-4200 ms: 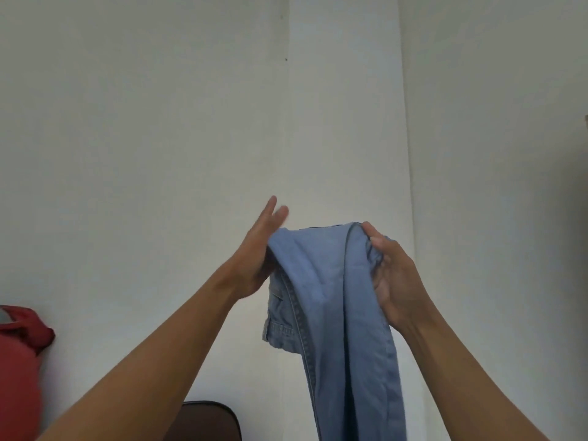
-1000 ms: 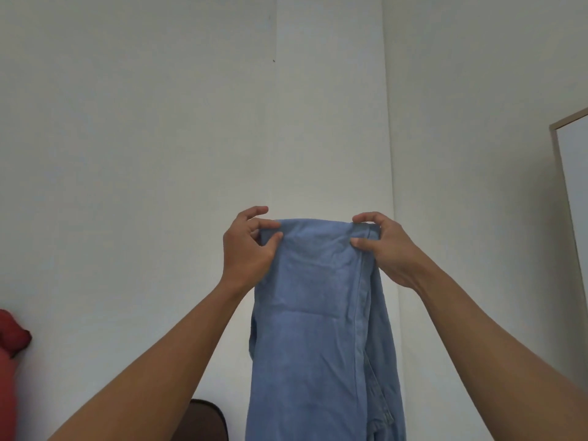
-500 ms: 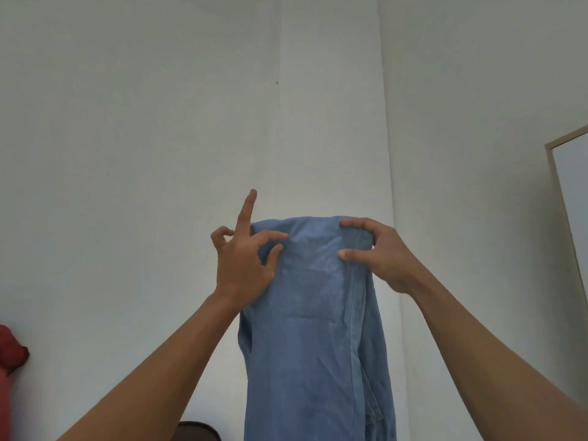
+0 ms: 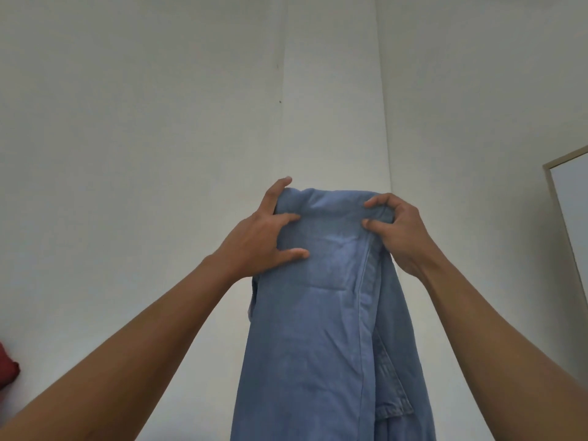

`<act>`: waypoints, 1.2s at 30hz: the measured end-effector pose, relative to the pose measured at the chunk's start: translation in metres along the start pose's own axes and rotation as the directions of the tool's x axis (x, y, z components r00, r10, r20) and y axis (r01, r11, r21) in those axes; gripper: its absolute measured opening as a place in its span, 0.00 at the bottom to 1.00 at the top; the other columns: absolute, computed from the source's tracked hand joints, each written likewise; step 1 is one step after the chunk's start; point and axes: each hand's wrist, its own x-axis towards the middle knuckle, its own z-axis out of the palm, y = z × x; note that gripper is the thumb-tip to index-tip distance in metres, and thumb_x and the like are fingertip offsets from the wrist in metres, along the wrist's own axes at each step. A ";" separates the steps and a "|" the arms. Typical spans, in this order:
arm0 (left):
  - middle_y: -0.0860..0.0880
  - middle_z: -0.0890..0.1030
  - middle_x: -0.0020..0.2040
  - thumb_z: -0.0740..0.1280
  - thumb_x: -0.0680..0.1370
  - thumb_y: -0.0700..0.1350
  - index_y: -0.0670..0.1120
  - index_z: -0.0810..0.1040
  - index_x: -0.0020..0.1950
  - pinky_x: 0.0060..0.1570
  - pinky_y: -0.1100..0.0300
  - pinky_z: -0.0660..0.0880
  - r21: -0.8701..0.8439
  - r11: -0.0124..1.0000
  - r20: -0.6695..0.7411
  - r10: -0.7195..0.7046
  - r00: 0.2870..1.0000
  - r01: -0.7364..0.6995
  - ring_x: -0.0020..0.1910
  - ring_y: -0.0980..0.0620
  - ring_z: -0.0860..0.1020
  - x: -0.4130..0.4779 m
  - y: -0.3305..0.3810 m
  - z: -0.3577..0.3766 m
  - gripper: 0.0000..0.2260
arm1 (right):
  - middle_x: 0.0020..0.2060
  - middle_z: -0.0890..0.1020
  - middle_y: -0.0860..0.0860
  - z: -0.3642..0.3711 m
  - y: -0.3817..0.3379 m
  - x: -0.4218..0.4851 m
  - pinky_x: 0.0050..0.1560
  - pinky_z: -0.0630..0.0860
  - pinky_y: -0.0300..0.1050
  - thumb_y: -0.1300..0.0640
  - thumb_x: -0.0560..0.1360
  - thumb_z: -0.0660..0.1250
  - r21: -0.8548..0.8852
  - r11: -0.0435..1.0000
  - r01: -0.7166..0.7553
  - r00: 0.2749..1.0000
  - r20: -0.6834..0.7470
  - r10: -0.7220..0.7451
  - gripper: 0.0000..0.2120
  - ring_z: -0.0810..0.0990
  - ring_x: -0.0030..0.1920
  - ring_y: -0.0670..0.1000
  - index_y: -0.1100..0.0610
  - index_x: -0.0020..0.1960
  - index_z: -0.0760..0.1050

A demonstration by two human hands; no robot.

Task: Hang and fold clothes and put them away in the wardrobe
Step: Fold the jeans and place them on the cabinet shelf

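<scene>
The left hand [image 4: 265,238] has changed its hold in the last half second: the forefinger that stuck up free in the air now lies back on the cloth, and the right hand [image 4: 399,232] has curled in tighter at its corner.

Both bare arms are raised, holding up a pair of light blue denim jeans [image 4: 318,329], doubled over so that a smooth fold forms the top edge. The left hand grips the fold's left end, thumb and forefinger spread flat across the front of the denim while another finger runs up along the outer edge. The right hand pinches the fold's right end, thumb and bent fingers bunching the cloth just where a stitched seam runs down. The fold stretches between the two hands. Below them the jeans hang straight down out of sight, a second layer with a hem showing behind the front one on the right.

Behind the jeans rises a plain white wall pillar [image 4: 334,90]. Well to the right of the jeans stands a pale wood-framed panel [image 4: 561,224]. Far to their left, low down, a scrap of red cloth [image 4: 7,367] shows.
</scene>
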 end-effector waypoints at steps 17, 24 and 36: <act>0.57 0.32 0.79 0.80 0.65 0.58 0.43 0.74 0.66 0.39 0.50 0.77 0.223 0.970 -0.023 0.106 0.994 -0.098 0.56 0.43 0.79 0.055 0.036 -0.005 0.36 | 0.78 0.45 0.37 0.029 0.020 -0.081 0.69 0.66 0.37 0.51 0.65 0.81 -0.110 0.994 0.023 0.983 -0.176 -0.043 0.18 0.57 0.73 0.37 0.36 0.51 0.82; 0.56 0.31 0.79 0.80 0.64 0.58 0.43 0.71 0.72 0.35 0.54 0.75 0.227 0.971 -0.040 0.088 0.995 -0.077 0.48 0.43 0.79 0.061 0.038 -0.006 0.41 | 0.79 0.49 0.40 0.024 0.044 -0.102 0.72 0.60 0.43 0.48 0.63 0.82 -0.178 0.982 -0.062 0.993 -0.106 0.043 0.21 0.53 0.75 0.40 0.40 0.54 0.82; 0.54 0.30 0.79 0.82 0.64 0.55 0.41 0.56 0.80 0.36 0.52 0.77 0.204 0.978 -0.045 0.051 0.998 -0.041 0.53 0.42 0.79 0.054 0.038 -0.003 0.54 | 0.62 0.77 0.40 0.024 0.057 -0.106 0.66 0.74 0.42 0.60 0.70 0.78 -0.092 0.994 -0.057 0.997 0.037 0.061 0.22 0.75 0.64 0.41 0.44 0.60 0.78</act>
